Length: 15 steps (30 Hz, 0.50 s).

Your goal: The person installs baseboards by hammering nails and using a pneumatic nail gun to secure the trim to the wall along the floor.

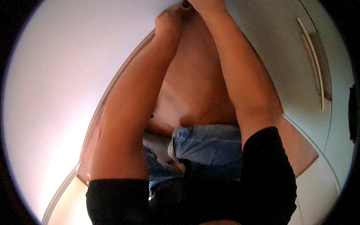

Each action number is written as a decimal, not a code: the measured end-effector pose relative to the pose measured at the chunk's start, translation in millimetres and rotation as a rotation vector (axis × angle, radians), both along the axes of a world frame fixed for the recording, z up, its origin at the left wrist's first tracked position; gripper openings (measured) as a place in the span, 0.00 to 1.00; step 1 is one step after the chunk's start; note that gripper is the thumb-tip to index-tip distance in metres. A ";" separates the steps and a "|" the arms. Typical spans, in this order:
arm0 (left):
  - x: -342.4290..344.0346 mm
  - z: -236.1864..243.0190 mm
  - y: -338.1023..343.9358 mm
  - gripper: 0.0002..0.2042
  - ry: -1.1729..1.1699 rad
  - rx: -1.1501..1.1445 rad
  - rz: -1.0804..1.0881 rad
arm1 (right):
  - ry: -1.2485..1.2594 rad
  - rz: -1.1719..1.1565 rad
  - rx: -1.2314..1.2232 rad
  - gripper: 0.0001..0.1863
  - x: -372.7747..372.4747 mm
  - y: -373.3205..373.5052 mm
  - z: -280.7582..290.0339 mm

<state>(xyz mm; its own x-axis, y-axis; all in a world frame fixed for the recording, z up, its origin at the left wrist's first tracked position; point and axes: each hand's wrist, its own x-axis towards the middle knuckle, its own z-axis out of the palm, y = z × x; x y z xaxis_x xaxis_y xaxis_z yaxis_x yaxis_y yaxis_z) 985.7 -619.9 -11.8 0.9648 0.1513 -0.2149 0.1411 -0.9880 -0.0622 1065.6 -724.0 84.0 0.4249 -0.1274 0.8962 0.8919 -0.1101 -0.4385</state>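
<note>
Both my arms reach away from me to the top of the view. My left hand (167, 23) is closed, knuckles rounded, beside the white surface on the left. What it grips, if anything, is hidden. My right hand (208, 5) is higher and a little to the right, partly cut off by the upper edge. Its visible part looks curled closed. Between the hands, against my right hand, shows a small dark rounded thing (185, 5) with a yellowish rim, too dim and cut off to name.
A plain white wall or panel (63, 75) fills the left. On the right stands a grey-white cabinet door (270, 41) with a long bar handle (314, 62). Brown wood-like floor (198, 82) lies between them. My legs in blue jeans (210, 146) are below.
</note>
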 end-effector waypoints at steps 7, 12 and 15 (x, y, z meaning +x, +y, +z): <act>22.3 -37.5 20.7 0.18 -0.185 -0.159 0.103 | 0.456 0.217 -0.187 0.09 -47.5 -16.2 23.2; 16.8 -9.1 10.4 0.11 0.023 -0.084 -0.006 | 0.926 0.114 -0.807 0.29 -157.7 -116.2 31.2; 34.7 -38.6 -3.4 0.12 0.107 -0.143 0.101 | 1.262 0.076 -1.239 0.29 -198.2 -171.1 1.9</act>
<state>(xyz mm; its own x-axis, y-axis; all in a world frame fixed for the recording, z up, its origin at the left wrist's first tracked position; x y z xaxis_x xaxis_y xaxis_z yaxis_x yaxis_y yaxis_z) 1020.4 -623.3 -50.5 0.9166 0.2071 -0.3419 0.2405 -0.9689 0.0578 867.3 -895.1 85.9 0.8409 0.3594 -0.4046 0.1269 -0.8577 -0.4982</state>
